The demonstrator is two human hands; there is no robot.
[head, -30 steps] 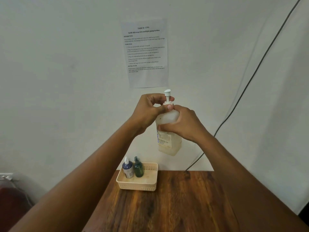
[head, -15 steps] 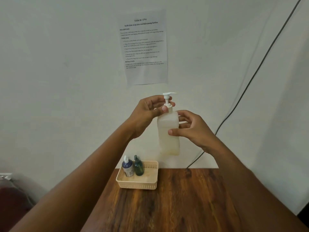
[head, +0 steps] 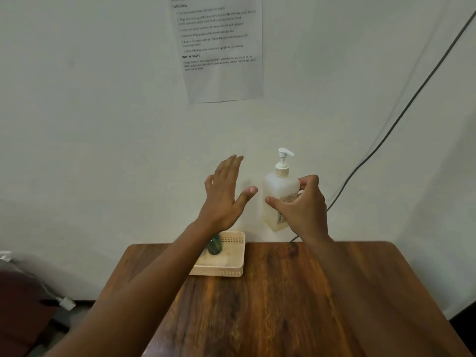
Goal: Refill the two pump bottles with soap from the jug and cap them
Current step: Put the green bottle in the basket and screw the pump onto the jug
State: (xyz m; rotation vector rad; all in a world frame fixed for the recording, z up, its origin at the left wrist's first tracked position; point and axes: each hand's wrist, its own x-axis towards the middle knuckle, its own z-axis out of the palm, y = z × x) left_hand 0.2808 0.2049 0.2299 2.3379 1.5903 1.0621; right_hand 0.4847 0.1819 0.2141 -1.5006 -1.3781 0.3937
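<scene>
Green bottle [head: 214, 245] in basket [head: 231, 266] half hidden behind left forearm; sheet [head: 221, 47] top cropped.

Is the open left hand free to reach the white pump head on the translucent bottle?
Probably yes: the left hand is open beside the translucent bottle, and nothing lies between it and the white pump head.

dim, even indoor light with soft shadows and no glare. the forearms smear with motion blur, and wide-angle distortion bends the edges.
</scene>
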